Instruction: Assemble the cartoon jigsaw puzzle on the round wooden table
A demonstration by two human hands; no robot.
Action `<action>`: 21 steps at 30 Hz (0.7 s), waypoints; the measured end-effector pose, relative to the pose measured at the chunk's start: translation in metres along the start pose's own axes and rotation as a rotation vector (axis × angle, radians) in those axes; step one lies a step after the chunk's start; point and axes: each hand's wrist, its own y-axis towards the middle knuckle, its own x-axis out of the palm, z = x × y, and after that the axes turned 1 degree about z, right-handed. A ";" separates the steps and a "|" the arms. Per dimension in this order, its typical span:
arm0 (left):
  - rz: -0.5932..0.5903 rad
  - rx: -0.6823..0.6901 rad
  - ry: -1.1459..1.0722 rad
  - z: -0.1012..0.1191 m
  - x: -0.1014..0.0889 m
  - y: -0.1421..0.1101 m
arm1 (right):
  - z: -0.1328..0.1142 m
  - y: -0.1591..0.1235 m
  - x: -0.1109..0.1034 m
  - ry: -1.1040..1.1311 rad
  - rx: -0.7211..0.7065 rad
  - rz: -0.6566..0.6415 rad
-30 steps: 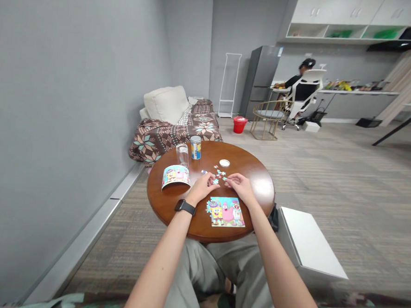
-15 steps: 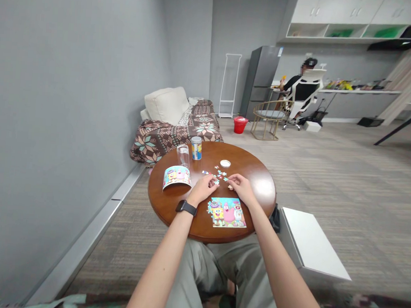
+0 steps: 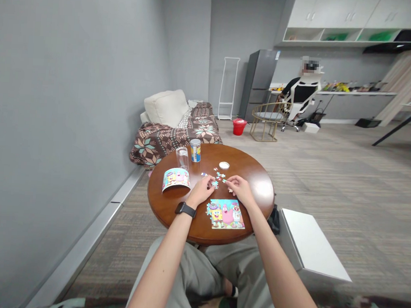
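Observation:
A colourful cartoon jigsaw [image 3: 225, 214], nearly whole, lies on the near side of a round brown table [image 3: 262, 185]. Several loose puzzle pieces [image 3: 219, 176] are scattered just beyond my hands. My left hand [image 3: 203, 188], a black watch on its wrist, rests on the table with fingers curled at the edge of the loose pieces. My right hand [image 3: 238, 187] is beside it, fingers bent and pinched near a small piece. What either hand holds is too small to make out.
On the table stand a clear glass [image 3: 182, 157], a blue and yellow can [image 3: 195, 150], a white lid [image 3: 224, 165] and a curved picture card [image 3: 176, 178]. A white box [image 3: 311, 246] sits right of the table. A sofa [image 3: 179, 129] is behind. A person sits at a far desk.
Both hands have drawn slightly back from the loose pieces towards the jigsaw. The view has tilted a little; the person at the far desk has turned.

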 end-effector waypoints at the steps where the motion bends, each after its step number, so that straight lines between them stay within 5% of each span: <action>1: 0.004 -0.006 0.001 0.000 0.000 0.000 | 0.000 0.000 0.000 0.013 -0.006 0.000; 21: -0.020 -0.011 -0.013 0.002 -0.001 0.000 | 0.007 0.002 -0.002 -0.041 -0.033 -0.021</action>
